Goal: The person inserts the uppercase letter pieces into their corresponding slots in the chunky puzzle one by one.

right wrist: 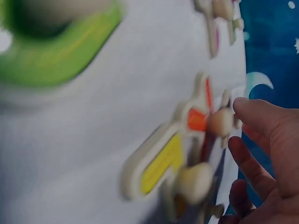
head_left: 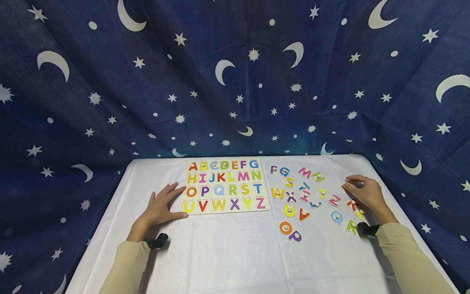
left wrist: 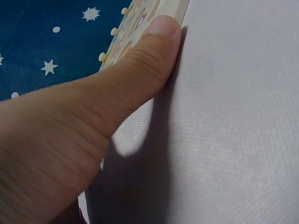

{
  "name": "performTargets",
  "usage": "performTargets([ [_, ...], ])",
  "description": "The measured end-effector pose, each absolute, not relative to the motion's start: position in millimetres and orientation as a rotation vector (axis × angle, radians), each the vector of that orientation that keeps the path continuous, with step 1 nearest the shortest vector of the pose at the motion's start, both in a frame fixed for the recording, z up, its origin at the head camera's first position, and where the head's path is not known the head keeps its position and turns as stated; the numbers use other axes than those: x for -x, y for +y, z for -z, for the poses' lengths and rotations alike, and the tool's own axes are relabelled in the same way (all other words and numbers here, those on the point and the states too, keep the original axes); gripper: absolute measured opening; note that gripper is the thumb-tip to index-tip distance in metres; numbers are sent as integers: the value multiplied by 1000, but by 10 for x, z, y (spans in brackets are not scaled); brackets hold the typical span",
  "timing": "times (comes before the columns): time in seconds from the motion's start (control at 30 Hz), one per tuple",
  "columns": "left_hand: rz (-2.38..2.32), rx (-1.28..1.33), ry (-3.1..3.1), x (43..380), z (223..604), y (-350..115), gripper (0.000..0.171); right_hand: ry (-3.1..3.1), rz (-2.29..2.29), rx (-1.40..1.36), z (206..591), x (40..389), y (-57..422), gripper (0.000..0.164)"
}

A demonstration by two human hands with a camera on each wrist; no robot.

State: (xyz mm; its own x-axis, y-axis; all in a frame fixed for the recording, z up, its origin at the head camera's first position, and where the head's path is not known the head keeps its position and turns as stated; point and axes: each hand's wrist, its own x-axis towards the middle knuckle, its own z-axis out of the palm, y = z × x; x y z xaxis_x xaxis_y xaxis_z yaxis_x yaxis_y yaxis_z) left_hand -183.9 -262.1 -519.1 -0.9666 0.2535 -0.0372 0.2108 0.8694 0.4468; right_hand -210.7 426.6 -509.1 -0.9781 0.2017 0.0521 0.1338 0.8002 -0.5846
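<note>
On the puzzle board (head_left: 213, 197), 4 knobbed letters (head_left: 203, 165), A to D, seem seated; many loose letters (head_left: 304, 196) remain at right on the bench (head_left: 235, 253). The left hand (head_left: 160, 207), fingers apart, touches the board; the right hand (head_left: 367, 195) is at an orange piece (head_left: 344, 187), whether pinching I cannot tell.

Board (head_left: 226, 190) reads A–Z; loose pieces (head_left: 281, 228) read O, P, Q.

White-covered table (head_left: 227, 253)
An alphabet board (head_left: 226, 190) is laid toward the far edge; knobbed letter pieces (head_left: 277, 193) are scattered beside it, on the right.
</note>
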Motion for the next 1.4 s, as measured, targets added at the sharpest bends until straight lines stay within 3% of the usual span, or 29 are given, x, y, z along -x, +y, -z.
performTargets([
  [0.37, -703, -378, 2939, 1854, 5151, -2619, 102, -2914, -977, 389, 5089, 2037, 4337, 54],
  [1.03, -712, -366, 2939, 1833, 5176, -2608, 103, -2889, -958, 473, 5105, 2038, 4303, 44],
  [1.4, -716, -353, 2936, 1826, 5184, -2615, 102, -2871, -886, 308, 4890, 2186, 4132, 40],
])
